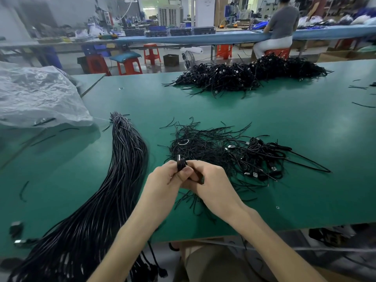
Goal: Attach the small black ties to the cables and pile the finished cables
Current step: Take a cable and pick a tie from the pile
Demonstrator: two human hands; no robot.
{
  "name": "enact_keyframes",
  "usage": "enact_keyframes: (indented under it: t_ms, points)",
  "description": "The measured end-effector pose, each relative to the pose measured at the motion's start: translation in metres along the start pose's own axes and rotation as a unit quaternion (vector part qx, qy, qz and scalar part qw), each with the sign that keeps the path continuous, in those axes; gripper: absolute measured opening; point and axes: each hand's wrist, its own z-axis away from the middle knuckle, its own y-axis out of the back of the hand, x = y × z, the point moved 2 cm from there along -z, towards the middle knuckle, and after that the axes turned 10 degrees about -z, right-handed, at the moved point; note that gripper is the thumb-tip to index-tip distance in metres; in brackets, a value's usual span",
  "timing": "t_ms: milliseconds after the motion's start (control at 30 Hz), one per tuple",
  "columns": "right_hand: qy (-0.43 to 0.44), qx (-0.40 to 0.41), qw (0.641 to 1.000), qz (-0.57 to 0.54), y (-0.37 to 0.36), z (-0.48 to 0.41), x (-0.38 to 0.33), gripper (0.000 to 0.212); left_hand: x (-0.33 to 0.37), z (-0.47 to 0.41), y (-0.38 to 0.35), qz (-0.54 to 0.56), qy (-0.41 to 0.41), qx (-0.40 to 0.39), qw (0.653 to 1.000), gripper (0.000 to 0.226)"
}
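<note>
The left hand (162, 181) and right hand (212, 187) both pinch one coiled cable (181, 164) between them, likely to bind it. Left of them lies the untied bundle (126, 159); just ahead the loose ties (203, 143), and rightward the finished pile (264, 159), all within reach.

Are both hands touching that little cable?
Touching. The head view shows the left hand and right hand pinching the coiled cable between their fingers.
</note>
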Motion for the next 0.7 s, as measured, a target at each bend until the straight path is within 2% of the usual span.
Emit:
enact_keyframes:
  t_ms: [133, 267, 433, 567, 633, 700]
  points:
    - [0.013, 0.031, 0.999, 0.022, 0.003, 0.003, 0.001, 0.013, 0.0, 0.001, 0.001, -0.084, -0.032, 0.062, 0.994, 0.021]
    - [0.01, -0.004, 0.998, 0.058, 0.006, 0.005, 0.001, 0.016, -0.008, -0.001, 0.006, -0.025, 0.012, 0.037, 0.999, 0.015]
    - [0.047, -0.012, 0.989, 0.143, 0.007, 0.006, -0.004, 0.016, -0.02, -0.009, 0.011, 0.06, 0.052, 0.054, 0.995, 0.024]
    - [0.088, -0.046, 0.952, 0.29, 0.007, 0.009, -0.003, 0.022, -0.027, -0.016, 0.012, 0.02, 0.081, -0.027, 0.996, 0.047]
    - [0.101, -0.07, 0.935, 0.334, 0.006, 0.011, -0.002, 0.021, -0.03, -0.02, 0.017, -0.057, 0.076, -0.081, 0.992, 0.041]
    - [0.109, -0.083, 0.923, 0.359, 0.004, 0.013, 0.0, 0.018, -0.029, -0.022, 0.022, -0.142, 0.033, -0.113, 0.983, 0.028]
